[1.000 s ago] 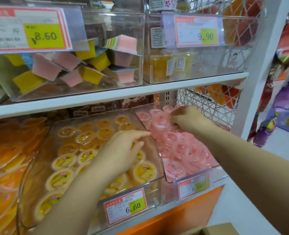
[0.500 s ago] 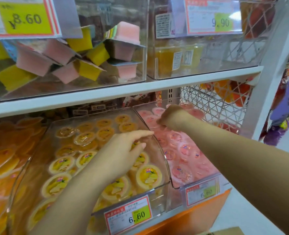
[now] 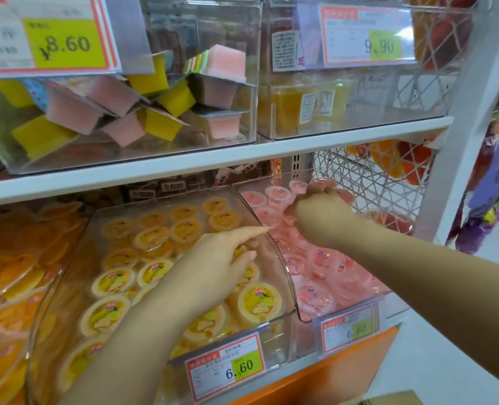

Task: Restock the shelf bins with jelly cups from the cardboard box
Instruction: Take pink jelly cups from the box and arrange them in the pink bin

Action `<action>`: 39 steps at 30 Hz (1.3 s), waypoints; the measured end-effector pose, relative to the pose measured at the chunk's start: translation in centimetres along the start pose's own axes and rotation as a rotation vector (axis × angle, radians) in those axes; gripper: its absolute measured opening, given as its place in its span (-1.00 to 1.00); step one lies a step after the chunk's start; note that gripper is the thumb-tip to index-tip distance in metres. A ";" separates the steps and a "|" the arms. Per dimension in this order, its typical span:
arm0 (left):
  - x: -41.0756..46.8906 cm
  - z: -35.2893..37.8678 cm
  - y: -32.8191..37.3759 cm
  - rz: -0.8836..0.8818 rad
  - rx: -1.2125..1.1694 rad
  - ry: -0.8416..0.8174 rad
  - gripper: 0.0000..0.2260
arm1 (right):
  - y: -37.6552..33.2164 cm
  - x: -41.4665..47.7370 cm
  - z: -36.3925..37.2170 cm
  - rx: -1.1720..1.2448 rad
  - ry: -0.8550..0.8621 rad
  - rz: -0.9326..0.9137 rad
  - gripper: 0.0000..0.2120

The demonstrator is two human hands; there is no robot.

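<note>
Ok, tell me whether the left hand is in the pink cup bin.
No, the left hand rests flat on the yellow cup bin's clear lid.

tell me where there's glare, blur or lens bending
Head view: soft, price tag small print unreadable, right hand and its pink jelly cup smeared; glare streaks on the clear lid under the left hand; wide-angle lens slants the white upright.

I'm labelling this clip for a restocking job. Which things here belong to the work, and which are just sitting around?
Job: right hand, fingers curled on a pink jelly cup; pink jelly cup bin; left hand resting on the yellow jelly cup bin lid; cardboard box corner.
Bystanders: square pudding cups above; orange jelly cups far left; wire basket; price tags.
</note>
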State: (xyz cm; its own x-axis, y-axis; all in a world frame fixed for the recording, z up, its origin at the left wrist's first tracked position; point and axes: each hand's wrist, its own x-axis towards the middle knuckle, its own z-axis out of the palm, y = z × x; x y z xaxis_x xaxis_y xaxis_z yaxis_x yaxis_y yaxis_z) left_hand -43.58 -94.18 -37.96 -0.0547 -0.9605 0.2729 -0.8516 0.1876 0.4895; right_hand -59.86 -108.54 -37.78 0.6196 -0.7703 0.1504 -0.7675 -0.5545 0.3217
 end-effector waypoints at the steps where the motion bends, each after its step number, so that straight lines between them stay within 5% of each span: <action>1: 0.0 0.0 0.0 -0.001 -0.003 0.002 -0.62 | 0.0 0.0 -0.1 0.000 -0.006 0.001 -0.72; 18: 0.2 0.1 -0.2 0.000 -0.029 0.000 -0.63 | -1.8 -1.1 -1.3 0.173 -0.159 -0.097 -0.35; 24: 0.1 0.1 -0.2 0.009 -0.024 0.010 -0.62 | -0.7 -2.0 -1.7 0.236 -0.141 -0.115 -0.43; 39: 0.1 0.2 0.4 -0.001 0.009 0.017 -0.58 | 4.8 -8.2 -2.8 0.550 -0.120 0.185 -0.74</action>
State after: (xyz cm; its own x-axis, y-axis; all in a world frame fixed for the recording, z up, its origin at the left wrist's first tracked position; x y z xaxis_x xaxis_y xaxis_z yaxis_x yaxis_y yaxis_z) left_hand -44.05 -94.25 -37.93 -0.0449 -0.9571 0.2864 -0.8564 0.1845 0.4823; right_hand -68.20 -103.99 -34.90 0.4694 -0.8821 0.0402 -0.8532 -0.4648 -0.2366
